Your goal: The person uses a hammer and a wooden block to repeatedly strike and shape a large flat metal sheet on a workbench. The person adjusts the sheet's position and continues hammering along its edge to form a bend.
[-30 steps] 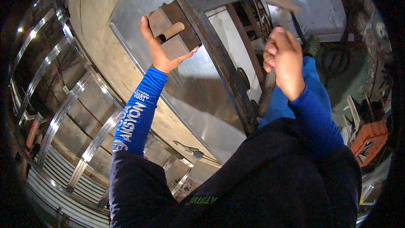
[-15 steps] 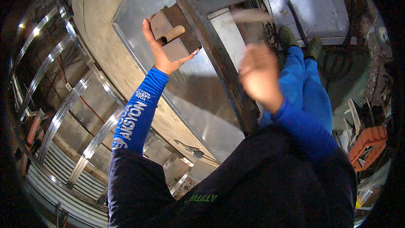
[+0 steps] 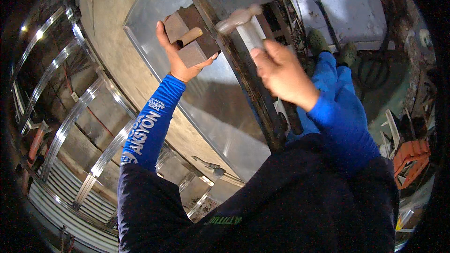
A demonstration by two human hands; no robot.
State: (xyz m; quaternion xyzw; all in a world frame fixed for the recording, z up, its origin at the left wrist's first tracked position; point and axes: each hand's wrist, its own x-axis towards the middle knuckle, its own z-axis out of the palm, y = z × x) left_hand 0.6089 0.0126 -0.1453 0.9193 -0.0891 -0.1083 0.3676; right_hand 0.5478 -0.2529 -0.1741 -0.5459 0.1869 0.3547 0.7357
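My left hand (image 3: 183, 69) is wrapped round a brown rectangular block (image 3: 193, 55), its thumb up along the near side and fingertips at the lower right corner. A short round wooden piece (image 3: 191, 36) sticks out of a gap in the block's face. Below the block lies a shiny metal sheet (image 3: 220, 100), with a long dark metal bar (image 3: 243, 65) along its right side. To the right, my right hand (image 3: 287, 74) is closed round the handle of a hammer (image 3: 238, 20). The hammer's head hangs over the bar, apart from the block.
Shiny curved metal frames (image 3: 70, 122) stand at the left, above corrugated sheeting (image 3: 79, 201). A clamp-like metal tool (image 3: 206, 163) lies near the sheet's lower end. An orange-red hollow block (image 3: 411, 161) sits at the right. A pale panel (image 3: 340, 4) lies beyond my feet.
The blurred hammer has swung left, its head now over the dark bar. My right hand has turned and moved slightly down. My left hand and the block have barely moved.
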